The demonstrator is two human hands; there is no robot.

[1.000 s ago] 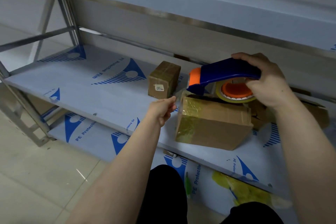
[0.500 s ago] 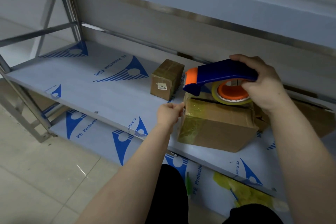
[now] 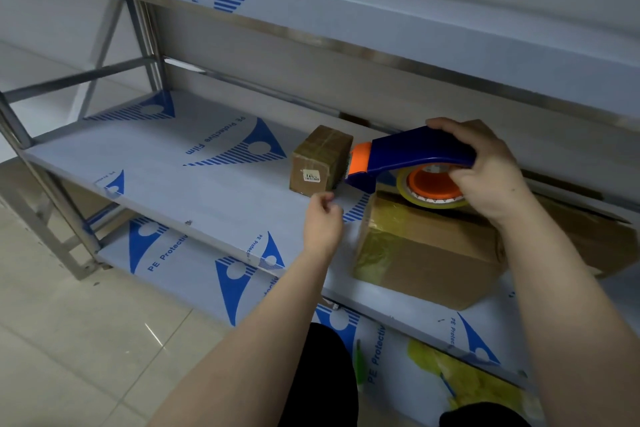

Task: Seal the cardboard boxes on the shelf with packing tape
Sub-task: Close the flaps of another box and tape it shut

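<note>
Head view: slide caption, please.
Right hand holds a blue tape dispenser over the large cardboard box on the shelf; left hand curled beside it.

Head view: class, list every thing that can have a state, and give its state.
Large box: closed, yellowish tape over left end.
Small box: closed, taped.
Tape dispenser: held over large box.
Right hand: grips tape dispenser.
Left hand: fingertips pinched together; on tape or not, unclear.

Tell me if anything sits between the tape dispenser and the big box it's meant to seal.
Nothing visible does. The right hand holds the tape dispenser just over the large box, its roll right at the box's top. The small box stands left of the dispenser's nose, off to the side, not between.
</note>
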